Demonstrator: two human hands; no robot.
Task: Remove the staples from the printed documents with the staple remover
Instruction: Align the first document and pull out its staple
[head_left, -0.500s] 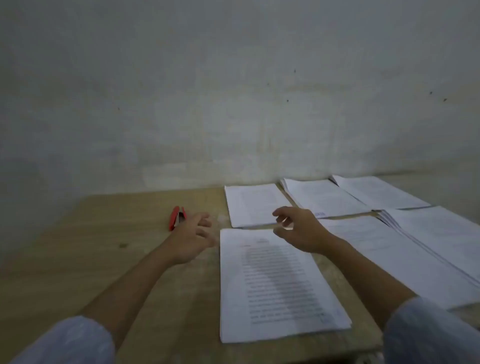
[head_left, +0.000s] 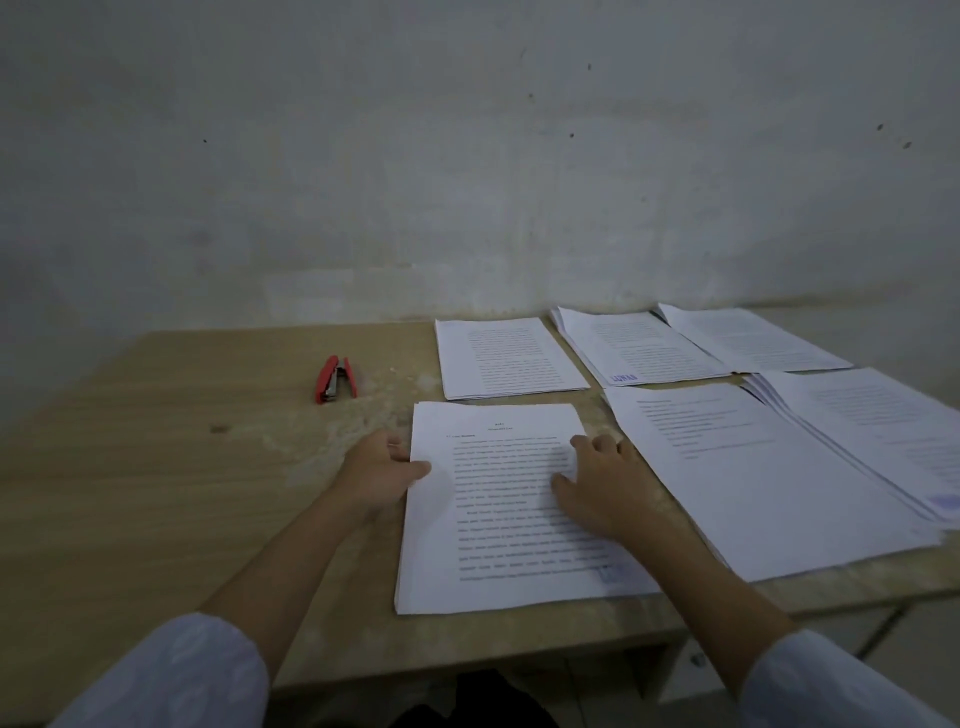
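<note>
Nearest, a stapled document (head_left: 511, 506) lies at the front edge of the wooden table (head_left: 156, 467). The left hand (head_left: 376, 475) pinches its left margin, thumb on top; the right hand (head_left: 605, 488) rests on the page, fingers spread and flat. The sheets look thin and floppy, light, likely to slide, so pressing down near the stapled corner seems wise. Farther left the red staple remover (head_left: 336, 378) lies apart, unobstructed. Four more printed stacks (head_left: 506, 358) crowd the right side beyond.
</note>
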